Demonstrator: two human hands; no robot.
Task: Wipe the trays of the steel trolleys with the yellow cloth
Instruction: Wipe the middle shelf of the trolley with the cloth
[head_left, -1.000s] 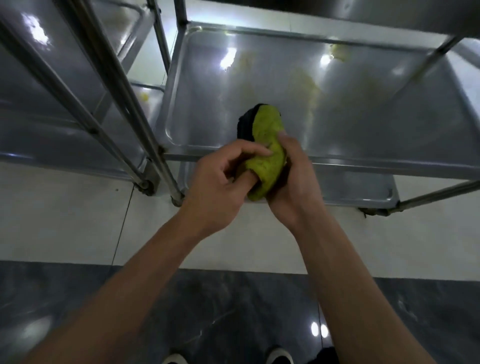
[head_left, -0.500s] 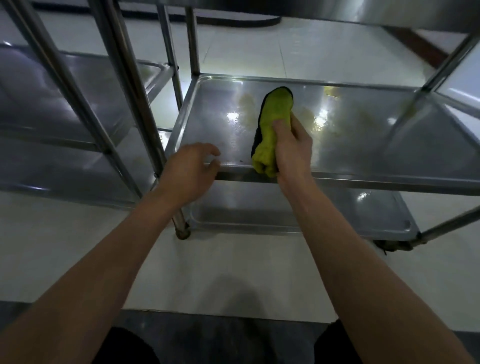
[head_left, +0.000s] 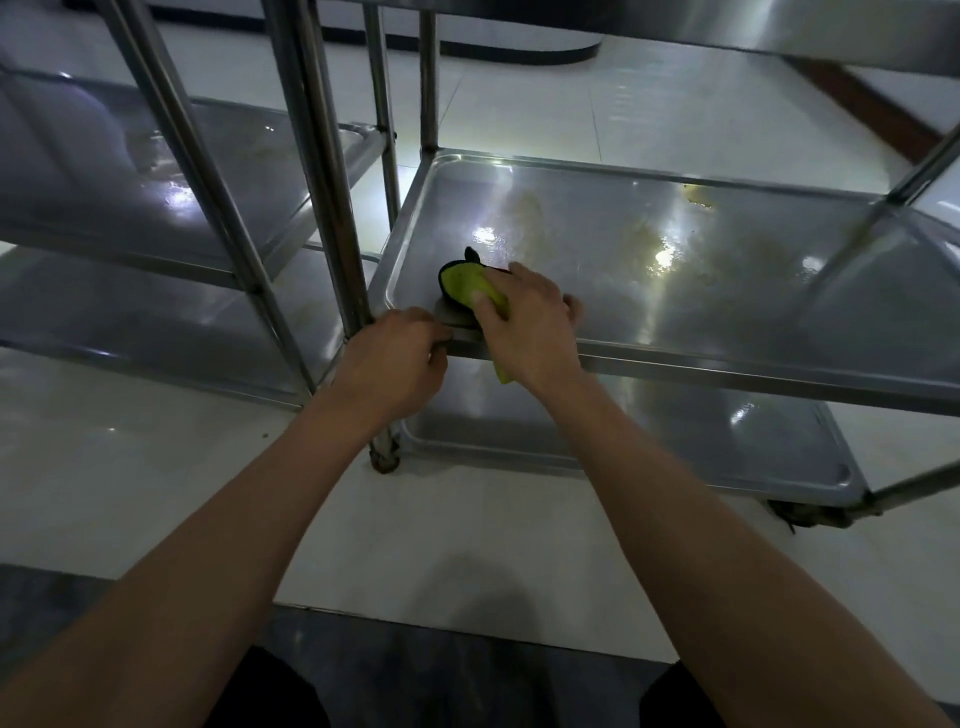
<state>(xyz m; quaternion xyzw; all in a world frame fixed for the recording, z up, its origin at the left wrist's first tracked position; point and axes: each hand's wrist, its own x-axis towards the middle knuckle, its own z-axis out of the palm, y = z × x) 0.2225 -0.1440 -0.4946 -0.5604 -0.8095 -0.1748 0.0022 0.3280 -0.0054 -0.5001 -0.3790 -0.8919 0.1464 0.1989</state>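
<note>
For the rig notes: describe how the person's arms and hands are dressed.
Both forearms are bare, with no sleeves in view. The left hand and right hand wear no gloves, and no watch, ring or band shows on either hand or wrist.

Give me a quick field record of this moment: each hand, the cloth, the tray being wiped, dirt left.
left hand: grips the near rim of the tray at its left corner
right hand: presses the yellow cloth onto the tray
middle tray: right trolley, cloth at its near-left corner
dirt: yellowish smears across the tray's centre and far side
lower tray: below, untouched
</note>
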